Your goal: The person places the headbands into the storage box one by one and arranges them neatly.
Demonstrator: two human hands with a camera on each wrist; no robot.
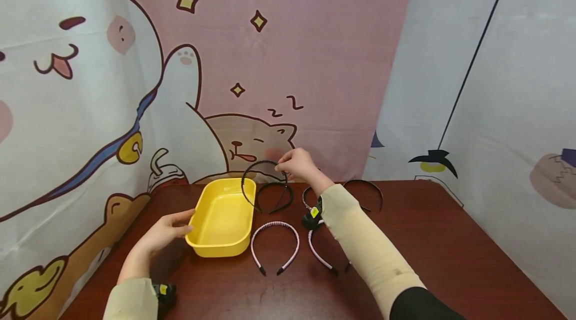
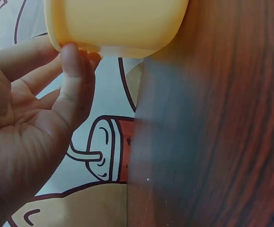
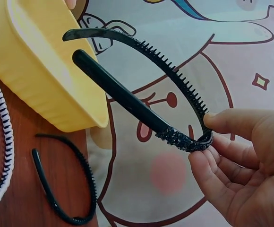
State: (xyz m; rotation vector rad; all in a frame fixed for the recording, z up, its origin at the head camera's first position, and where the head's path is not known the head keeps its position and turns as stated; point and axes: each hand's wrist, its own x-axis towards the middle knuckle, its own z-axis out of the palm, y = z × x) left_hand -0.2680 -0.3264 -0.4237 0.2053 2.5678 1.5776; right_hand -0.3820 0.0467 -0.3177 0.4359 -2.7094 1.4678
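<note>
A black headband [image 3: 132,101] with inner teeth and a glittery beaded section is pinched between the thumb and fingers of my right hand [image 1: 298,164]. It hangs in the air beside the back right corner of a yellow tray [image 1: 220,215], its ends apart. In the left wrist view, my left hand [image 2: 38,94] grips the tray's edge with thumb and fingertips. Another black headband [image 3: 90,179] lies on the table behind and below the held one. In front of it rests a pale pink headband [image 1: 275,224] with dark stripes. Bare tray floor shows in the head view.
More headbands lie to the right, partly hidden by my right forearm: a pale one [image 1: 318,255], a patterned one [image 1: 305,199] and a black one [image 1: 375,186]. The dark red wooden table [image 1: 432,240] ends at a cartoon-printed cloth [image 1: 342,60] behind.
</note>
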